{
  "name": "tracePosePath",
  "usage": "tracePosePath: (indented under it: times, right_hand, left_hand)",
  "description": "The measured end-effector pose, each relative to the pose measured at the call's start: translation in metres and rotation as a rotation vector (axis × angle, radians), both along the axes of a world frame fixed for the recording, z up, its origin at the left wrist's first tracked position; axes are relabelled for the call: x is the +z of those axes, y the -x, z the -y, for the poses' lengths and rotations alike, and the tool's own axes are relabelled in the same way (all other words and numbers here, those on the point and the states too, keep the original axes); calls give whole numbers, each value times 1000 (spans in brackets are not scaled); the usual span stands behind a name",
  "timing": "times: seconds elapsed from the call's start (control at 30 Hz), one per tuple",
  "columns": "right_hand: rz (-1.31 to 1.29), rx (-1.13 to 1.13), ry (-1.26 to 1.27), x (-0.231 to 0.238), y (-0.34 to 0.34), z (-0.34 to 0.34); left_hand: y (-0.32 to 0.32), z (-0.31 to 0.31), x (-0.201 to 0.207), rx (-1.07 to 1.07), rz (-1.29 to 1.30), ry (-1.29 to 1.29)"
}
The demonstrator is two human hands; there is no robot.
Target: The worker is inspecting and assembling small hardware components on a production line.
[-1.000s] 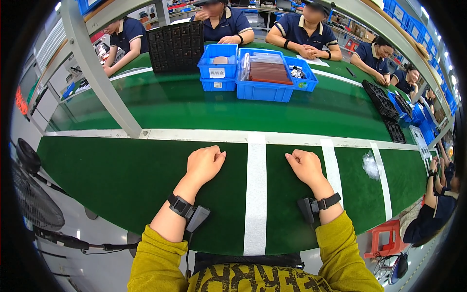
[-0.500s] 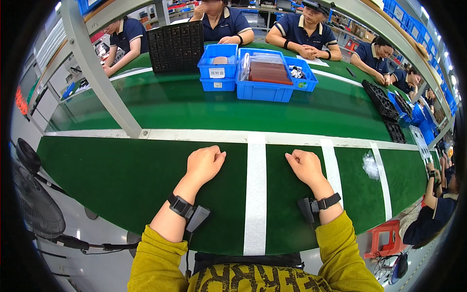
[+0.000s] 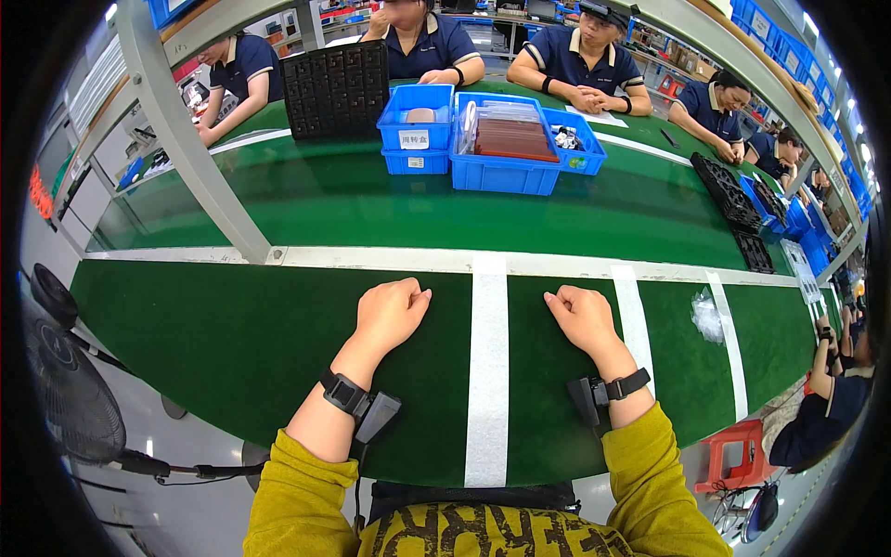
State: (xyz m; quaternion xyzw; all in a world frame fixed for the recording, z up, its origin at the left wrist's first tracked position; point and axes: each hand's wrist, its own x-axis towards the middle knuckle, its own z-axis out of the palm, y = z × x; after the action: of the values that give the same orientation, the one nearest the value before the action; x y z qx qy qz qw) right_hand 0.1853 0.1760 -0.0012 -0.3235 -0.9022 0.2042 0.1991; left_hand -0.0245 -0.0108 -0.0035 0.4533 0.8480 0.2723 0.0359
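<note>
My left hand (image 3: 392, 311) rests as a loose fist on the dark green tabletop (image 3: 232, 343), left of a wide white strip (image 3: 489, 371). On the other side of that strip lies my right hand (image 3: 582, 316), also curled into a fist with its thumb along the side. Nothing shows in either hand. Each wrist wears a black strap with a small black device, the left device (image 3: 376, 418) and the right device (image 3: 587, 401). A narrower white strip (image 3: 633, 320) runs just right of my right hand.
Clear plastic bags (image 3: 707, 317) lie to the right. Beyond a white rail (image 3: 390, 261) stand a blue bin of brown sheets (image 3: 506, 172), stacked blue boxes (image 3: 415, 162) and a black tray (image 3: 336, 88). Co-workers sit opposite. A metal post (image 3: 190, 139) rises at left, near a fan (image 3: 74, 390).
My hands have stayed in place. At the far right, a co-worker's head and arms have shifted slightly.
</note>
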Motion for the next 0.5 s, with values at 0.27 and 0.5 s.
tracePosePath:
  times: [0.27, 0.5]
  right_hand:
    - [2, 1, 7, 1, 0, 0]
    - [-3, -5, 9, 1, 0, 1]
  left_hand:
    - [-1, 0, 1, -2, -1, -3]
    - [0, 0, 1, -4, -3, 7]
